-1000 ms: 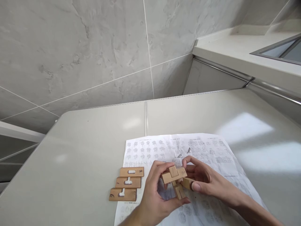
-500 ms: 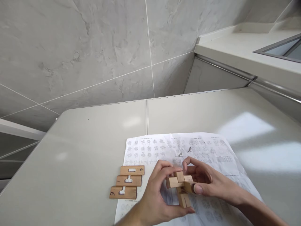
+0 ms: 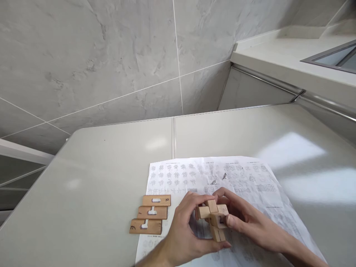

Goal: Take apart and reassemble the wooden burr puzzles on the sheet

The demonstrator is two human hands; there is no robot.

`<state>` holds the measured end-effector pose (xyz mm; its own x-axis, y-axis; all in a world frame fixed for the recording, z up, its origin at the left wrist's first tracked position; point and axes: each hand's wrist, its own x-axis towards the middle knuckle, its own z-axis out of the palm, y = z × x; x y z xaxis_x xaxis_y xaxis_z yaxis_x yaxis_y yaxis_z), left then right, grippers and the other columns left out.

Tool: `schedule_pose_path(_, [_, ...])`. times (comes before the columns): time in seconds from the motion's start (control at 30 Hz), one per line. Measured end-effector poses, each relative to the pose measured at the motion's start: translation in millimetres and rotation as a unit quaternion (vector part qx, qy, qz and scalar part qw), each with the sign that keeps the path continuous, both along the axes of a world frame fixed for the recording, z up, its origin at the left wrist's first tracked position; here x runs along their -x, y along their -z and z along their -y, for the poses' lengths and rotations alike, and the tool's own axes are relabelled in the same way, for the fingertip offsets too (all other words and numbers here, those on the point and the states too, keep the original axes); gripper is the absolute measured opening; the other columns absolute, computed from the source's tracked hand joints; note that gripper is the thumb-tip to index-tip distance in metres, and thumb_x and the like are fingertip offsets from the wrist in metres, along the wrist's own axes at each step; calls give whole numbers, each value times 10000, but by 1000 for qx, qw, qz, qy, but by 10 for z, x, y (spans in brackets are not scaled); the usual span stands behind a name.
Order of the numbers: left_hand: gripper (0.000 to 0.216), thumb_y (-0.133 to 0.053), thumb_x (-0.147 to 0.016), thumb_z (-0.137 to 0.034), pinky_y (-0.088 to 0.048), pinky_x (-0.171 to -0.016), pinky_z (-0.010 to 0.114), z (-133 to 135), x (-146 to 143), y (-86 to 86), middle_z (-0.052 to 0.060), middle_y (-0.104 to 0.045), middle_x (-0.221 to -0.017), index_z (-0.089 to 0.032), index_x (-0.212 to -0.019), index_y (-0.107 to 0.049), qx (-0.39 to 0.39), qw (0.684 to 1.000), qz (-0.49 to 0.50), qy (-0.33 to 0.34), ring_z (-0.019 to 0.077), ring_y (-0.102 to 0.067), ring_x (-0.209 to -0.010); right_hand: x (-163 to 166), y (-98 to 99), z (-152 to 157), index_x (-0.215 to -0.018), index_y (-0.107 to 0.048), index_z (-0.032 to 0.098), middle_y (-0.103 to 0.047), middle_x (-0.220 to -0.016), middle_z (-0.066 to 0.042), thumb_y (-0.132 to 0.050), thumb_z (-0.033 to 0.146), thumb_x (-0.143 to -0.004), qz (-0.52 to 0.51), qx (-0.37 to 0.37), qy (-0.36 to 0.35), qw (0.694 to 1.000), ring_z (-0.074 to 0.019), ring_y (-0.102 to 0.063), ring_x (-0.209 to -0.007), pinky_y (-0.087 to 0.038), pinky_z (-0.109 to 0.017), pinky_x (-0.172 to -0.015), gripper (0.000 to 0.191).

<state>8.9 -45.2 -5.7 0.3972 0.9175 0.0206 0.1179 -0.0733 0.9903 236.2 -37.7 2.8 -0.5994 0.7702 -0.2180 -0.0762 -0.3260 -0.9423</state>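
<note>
Both of my hands grip a small wooden interlocking puzzle [image 3: 213, 217] made of crossed notched bars, held just above a printed instruction sheet [image 3: 244, 178]. My left hand [image 3: 185, 230] curls round its left side, thumb underneath and fingers on top. My right hand [image 3: 244, 218] closes on its right side, thumb pressed against the front bar. Three flat wooden pieces [image 3: 151, 216] with cut-out slots and handwritten numbers lie in a row to the left of my left hand.
The sheet lies on a pale grey table [image 3: 97, 178] with a seam down its middle. A grey tiled wall [image 3: 111, 55] rises behind. At the right is a raised counter [image 3: 292, 63] with a metal-framed opening.
The puzzle has shifted a little to the right and been turned in my hands. My right hand's fingers have closed tighter over it. The three flat pieces have not moved.
</note>
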Motion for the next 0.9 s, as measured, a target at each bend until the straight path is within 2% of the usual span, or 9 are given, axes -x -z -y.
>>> schedule_pose_path(0.1, [744,-1048,-690,-398,-577,-894,406,4,0,16,90,-700,-1160,-306,-1343,-702,47,998,46,-10,293,-694,-1038,18,-4,38,-1181,-589,270,-725,-1028,-70,-491,617,-1134,76,-91,22,993,-263,-686,-961,-535,-375,-844,364])
schedule_pose_path(0.23, [734,-1056,-685,-349,-584,-919,395,-1,3,29,73,-671,-1163,-324,-1332,-710,48,997,54,-13,282,-686,-1054,38,74,50,-1168,-619,268,-736,-1026,-79,-419,544,-1170,134,-186,34,973,-253,-690,-876,-540,-365,-784,340])
schedule_pose_path(0.37, [763,-1063,-674,-339,-591,-922,384,-1,-1,29,65,-619,-1211,-352,-1349,-708,26,998,53,-14,262,-662,-1052,46,79,27,-1101,-627,263,-681,-1151,-105,-358,492,-1189,127,-237,32,963,-274,-681,-1025,-566,-391,-893,365])
schedule_pose_path(0.5, [756,-1056,-690,-338,-577,-941,399,11,-2,24,59,-616,-1191,-355,-1356,-697,14,999,44,-10,260,-657,-1037,37,11,19,-1058,-623,257,-638,-1155,-108,-340,483,-1191,124,-228,22,965,-268,-667,-1017,-570,-387,-884,387])
schedule_pose_path(0.63, [743,-1051,-697,-339,-562,-902,379,15,7,15,48,-630,-1139,-361,-1345,-688,-15,999,35,-12,257,-646,-1010,27,-15,21,-972,-612,246,-648,-970,-69,-336,544,-1182,138,-211,11,968,-238,-635,-842,-542,-356,-771,457])
schedule_pose_path(0.73, [743,-1046,-704,-347,-561,-920,405,19,12,16,53,-646,-1130,-361,-1351,-681,-39,999,24,-10,275,-645,-1029,24,-38,12,-911,-608,242,-646,-848,-41,-345,618,-1162,152,-179,-1,972,-219,-596,-744,-515,-338,-708,523])
schedule_pose_path(0.9, [749,-1035,-723,-345,-577,-907,421,49,16,35,58,-665,-1150,-381,-1370,-659,-56,998,24,0,288,-667,-1042,23,-112,-13,-804,-613,251,-614,-765,-41,-361,794,-1080,142,-122,-12,982,-228,-558,-695,-508,-350,-665,659])
